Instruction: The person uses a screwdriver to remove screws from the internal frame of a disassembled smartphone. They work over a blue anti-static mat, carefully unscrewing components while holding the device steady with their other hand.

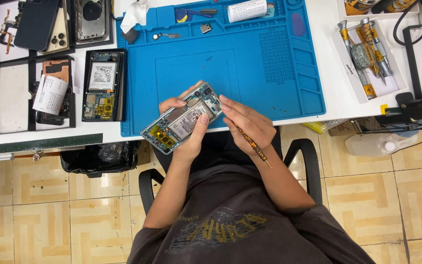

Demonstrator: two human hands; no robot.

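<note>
While both hands meet just past the near edge of the blue work mat (250,63), the items stand as follows.

Left hand (187,131): grasping an opened phone (181,117) from beneath, thumb laid across its pale battery, fingertips showing past the far side. Phone tilted diagonally, back cover off, circuit board and yellow flex parts exposed; it hangs over the mat's front edge, above the person's lap.

Right hand (246,124): fingers extended, tips touching the phone's upper right end; a slim orange-patterned screwdriver (254,146) is gripped against the palm, its shaft trailing back along the wrist.

Beyond the hands, on the mat: small loose parts and a white cylinder (246,10) along the far rim.

Left of the left hand: a second opened phone (102,84) in a black tray; farther left, a tray with a folded paper slip (50,94); beyond those, phone back covers (50,24).

Right of the right hand, well apart: a white tray of orange-banded screwdrivers (365,54).

Below the hands: black chair armrests (308,161), tiled floor.
</note>
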